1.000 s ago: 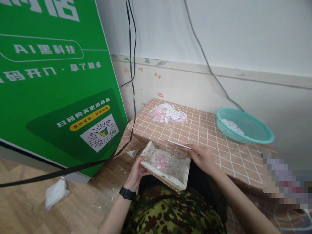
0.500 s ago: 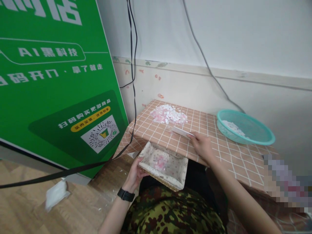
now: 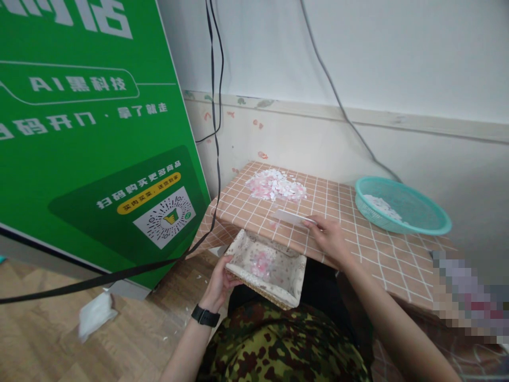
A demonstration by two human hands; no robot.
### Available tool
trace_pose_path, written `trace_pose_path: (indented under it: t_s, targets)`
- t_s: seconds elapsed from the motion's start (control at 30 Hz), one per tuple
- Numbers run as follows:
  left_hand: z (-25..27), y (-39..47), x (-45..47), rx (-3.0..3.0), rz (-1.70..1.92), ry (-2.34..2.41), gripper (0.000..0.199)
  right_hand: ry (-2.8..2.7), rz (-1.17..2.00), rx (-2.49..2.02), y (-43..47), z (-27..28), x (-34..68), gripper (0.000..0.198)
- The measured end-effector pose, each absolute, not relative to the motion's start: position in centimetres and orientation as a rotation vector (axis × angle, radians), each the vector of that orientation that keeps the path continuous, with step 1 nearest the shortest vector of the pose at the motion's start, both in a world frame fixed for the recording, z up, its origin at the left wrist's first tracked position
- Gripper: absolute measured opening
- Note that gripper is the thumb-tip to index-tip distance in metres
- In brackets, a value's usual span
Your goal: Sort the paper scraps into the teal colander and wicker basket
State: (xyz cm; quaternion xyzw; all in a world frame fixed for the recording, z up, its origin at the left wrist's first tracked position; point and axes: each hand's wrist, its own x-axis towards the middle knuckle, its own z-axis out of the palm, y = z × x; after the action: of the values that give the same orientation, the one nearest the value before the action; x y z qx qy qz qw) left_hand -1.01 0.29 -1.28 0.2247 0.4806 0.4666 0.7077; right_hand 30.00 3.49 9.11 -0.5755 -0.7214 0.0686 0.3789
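Observation:
My left hand grips the left side of a cloth-lined wicker basket, tilted just under the table's front edge. Pink and clear bits lie on the basket's lining. In my right hand is a flat white card, pinched at its right end and held low over the tabletop. A few pinkish bits lie by the card's near side. Beyond the card, a heap of white and pink scraps is spread on the checked tablecloth.
A turquoise plastic colander holding white scraps stands at the table's right. A green cabinet is on the left, with a black strap hanging before it. A white bag lies on the wooden floor.
The card in my right hand has shifted slightly to the left and toward me. The basket stays almost in place in my left hand.

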Motion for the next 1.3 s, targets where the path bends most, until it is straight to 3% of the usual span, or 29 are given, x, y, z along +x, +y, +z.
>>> trace_pose_path:
  t_s: [0.33, 0.67, 1.0, 1.3]
  targets:
    - [-1.3, 0.4, -1.4, 0.508, 1.032, 1.055, 0.034, -1.943, 0.31, -1.337, 1.1, 9.6, 28.3, 0.026]
    - [-1.1, 0.4, -1.5, 0.504, 1.037, 1.062, 0.03, -1.713, -0.069, -1.55, 7.1, 8.7, 29.3, 0.038]
    - [-1.3, 0.4, -1.9, 0.502, 1.051, 1.08, 0.031, -1.898, 0.195, -1.429, 8.8, 9.5, 30.1, 0.035]
    - [-1.2, 0.5, -2.0, 0.489, 1.049, 1.093, 0.03, -1.91, 0.229, -1.381, 9.3, 9.7, 30.9, 0.036]
